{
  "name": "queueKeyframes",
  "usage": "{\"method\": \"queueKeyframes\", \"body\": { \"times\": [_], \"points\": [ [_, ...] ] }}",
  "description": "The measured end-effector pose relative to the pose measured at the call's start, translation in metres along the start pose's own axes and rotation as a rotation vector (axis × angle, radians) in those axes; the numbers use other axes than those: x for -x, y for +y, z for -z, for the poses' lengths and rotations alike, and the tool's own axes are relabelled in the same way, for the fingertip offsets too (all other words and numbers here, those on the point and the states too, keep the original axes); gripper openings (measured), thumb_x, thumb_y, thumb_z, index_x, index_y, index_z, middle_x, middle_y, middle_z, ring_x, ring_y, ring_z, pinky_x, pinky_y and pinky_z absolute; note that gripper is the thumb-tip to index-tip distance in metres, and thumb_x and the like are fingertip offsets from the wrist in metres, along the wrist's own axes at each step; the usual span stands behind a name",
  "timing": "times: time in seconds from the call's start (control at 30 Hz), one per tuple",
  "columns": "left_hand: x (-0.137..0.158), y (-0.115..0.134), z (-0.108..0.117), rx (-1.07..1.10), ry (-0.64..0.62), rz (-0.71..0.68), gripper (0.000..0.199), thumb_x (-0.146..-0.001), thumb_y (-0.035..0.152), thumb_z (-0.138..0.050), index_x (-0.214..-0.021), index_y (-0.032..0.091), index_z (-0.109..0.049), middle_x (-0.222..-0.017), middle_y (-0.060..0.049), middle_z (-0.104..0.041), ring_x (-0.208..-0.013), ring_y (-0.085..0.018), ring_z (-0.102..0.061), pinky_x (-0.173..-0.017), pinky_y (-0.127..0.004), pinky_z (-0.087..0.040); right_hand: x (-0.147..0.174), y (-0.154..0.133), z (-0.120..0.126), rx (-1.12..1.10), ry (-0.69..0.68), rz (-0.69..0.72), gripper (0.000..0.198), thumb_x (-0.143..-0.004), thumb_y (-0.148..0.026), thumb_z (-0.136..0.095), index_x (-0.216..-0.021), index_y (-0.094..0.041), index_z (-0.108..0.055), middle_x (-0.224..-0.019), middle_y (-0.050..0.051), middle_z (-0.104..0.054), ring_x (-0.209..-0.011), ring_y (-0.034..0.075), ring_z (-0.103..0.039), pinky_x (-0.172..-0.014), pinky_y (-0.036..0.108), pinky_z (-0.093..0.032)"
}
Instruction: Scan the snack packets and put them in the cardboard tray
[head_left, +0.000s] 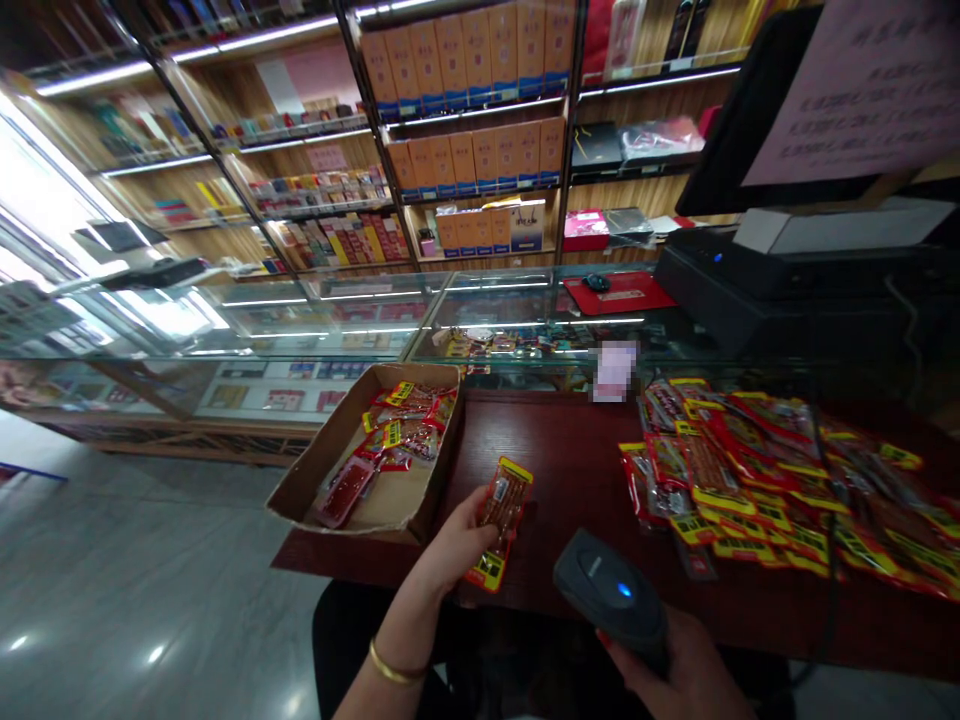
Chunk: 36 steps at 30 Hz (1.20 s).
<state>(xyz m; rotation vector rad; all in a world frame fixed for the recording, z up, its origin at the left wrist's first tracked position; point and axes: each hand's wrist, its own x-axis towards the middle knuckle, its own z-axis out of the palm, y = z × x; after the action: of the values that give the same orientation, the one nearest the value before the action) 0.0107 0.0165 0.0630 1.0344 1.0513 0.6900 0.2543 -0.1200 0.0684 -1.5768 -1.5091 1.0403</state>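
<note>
My left hand (459, 548) grips a snack packet (507, 500) with red and yellow ends and a clear middle showing brown sticks inside. It is held over the dark red table, between the box and the scanner. In my right hand (686, 660) is a dark barcode scanner (611, 590) with a blue light on top, its head tilted toward the packet. To the left, a shallow cardboard box (409, 505) holds several similar packets (409, 425) and a red tray-like pack (346, 492). A large heap of packets (720, 460) covers the table's right side.
A glass display counter (360, 310) runs behind the table (540, 440). On it are a mouse (597, 283) on a red mat (630, 293) and a monitor (750, 110) at the right. The scanner's cable (831, 590) crosses the heap. Shelves of boxes stand behind.
</note>
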Motion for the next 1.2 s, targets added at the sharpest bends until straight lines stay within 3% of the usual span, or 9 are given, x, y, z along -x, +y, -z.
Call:
{"method": "queueKeyframes", "body": {
  "times": [0.2,0.4,0.57,0.7,0.83,1.0,1.1,1.2],
  "points": [
    [0.004,0.009,-0.002,-0.177,-0.006,-0.002,0.043,-0.065,0.008,-0.058,-0.107,0.016,-0.067,-0.091,-0.004,-0.074,-0.081,-0.02,-0.068,-0.073,-0.027,-0.048,0.002,0.001,0.003,-0.015,0.045,-0.016,0.03,-0.083,-0.046,-0.064,-0.079,-0.018,-0.076,-0.057,0.006,-0.07,-0.052,0.02,-0.062,-0.06,0.028,-0.055],
    [0.004,0.008,-0.006,-0.07,-0.018,-0.015,0.058,-0.06,0.006,-0.056,-0.116,0.018,-0.068,-0.095,-0.002,-0.076,-0.087,-0.019,-0.068,-0.079,-0.027,-0.05,-0.001,0.013,-0.001,-0.089,0.075,-0.071,0.028,-0.079,-0.046,-0.069,-0.074,-0.019,-0.073,-0.053,0.003,-0.066,-0.048,0.018,-0.058,-0.05,0.026,-0.046],
    [-0.015,0.011,-0.018,-0.062,0.063,-0.061,0.055,-0.065,0.011,-0.063,-0.119,0.019,-0.068,-0.099,-0.001,-0.077,-0.086,-0.019,-0.069,-0.077,-0.026,-0.05,-0.013,0.047,-0.023,-0.372,0.203,-0.236,0.043,-0.074,-0.06,-0.073,-0.075,-0.018,-0.067,-0.056,0.002,-0.065,-0.049,0.017,-0.061,-0.053,0.028,-0.049],
    [-0.044,0.035,-0.06,-0.002,-0.081,-0.112,0.038,-0.068,0.016,-0.066,-0.105,0.018,-0.074,-0.088,-0.001,-0.078,-0.078,-0.018,-0.07,-0.074,-0.026,-0.052,-0.022,0.068,-0.03,-0.664,0.264,-0.235,0.059,-0.062,-0.07,-0.079,-0.083,-0.015,-0.066,-0.055,0.001,-0.063,-0.043,0.015,-0.056,-0.046,0.028,-0.046],
    [-0.083,0.053,-0.119,-0.006,-0.23,-0.111,0.033,-0.07,0.021,-0.063,-0.1,0.016,-0.075,-0.086,-0.004,-0.079,-0.074,-0.017,-0.071,-0.069,-0.025,-0.053,-0.022,0.083,-0.028,-0.874,0.242,-0.132,0.054,-0.067,-0.064,-0.08,-0.085,-0.015,-0.068,-0.055,0.0,-0.062,-0.04,0.011,-0.053,-0.042,0.024,-0.042],
    [-0.131,0.051,-0.185,-0.123,-0.312,-0.117,0.031,-0.07,0.016,-0.061,-0.097,0.012,-0.075,-0.082,-0.008,-0.078,-0.071,-0.02,-0.072,-0.07,-0.029,-0.056,-0.017,0.093,-0.027,-1.077,0.274,-0.129,0.05,-0.07,-0.06,-0.081,-0.089,-0.016,-0.069,-0.056,0.0,-0.064,-0.04,0.01,-0.053,-0.04,0.021,-0.04],
    [-0.146,0.045,-0.207,-0.241,-0.338,-0.155,0.03,-0.072,0.017,-0.063,-0.099,0.013,-0.075,-0.086,-0.008,-0.078,-0.083,-0.025,-0.074,-0.077,-0.035,-0.058,-0.014,0.089,-0.027,-1.151,0.296,-0.133,0.048,-0.07,-0.057,-0.083,-0.091,-0.016,-0.07,-0.058,0.0,-0.065,-0.042,0.009,-0.054,-0.041,0.019,-0.04],
    [-0.152,0.04,-0.208,-0.38,-0.282,-0.238,0.022,-0.072,0.023,-0.07,-0.092,0.015,-0.076,-0.101,-0.012,-0.076,-0.11,-0.035,-0.067,-0.099,-0.047,-0.05,-0.013,0.086,-0.026,-1.183,0.269,-0.102,0.047,-0.071,-0.056,-0.083,-0.09,-0.016,-0.07,-0.057,0.0,-0.065,-0.04,0.009,-0.053,-0.04,0.019,-0.04]
  ]
}}
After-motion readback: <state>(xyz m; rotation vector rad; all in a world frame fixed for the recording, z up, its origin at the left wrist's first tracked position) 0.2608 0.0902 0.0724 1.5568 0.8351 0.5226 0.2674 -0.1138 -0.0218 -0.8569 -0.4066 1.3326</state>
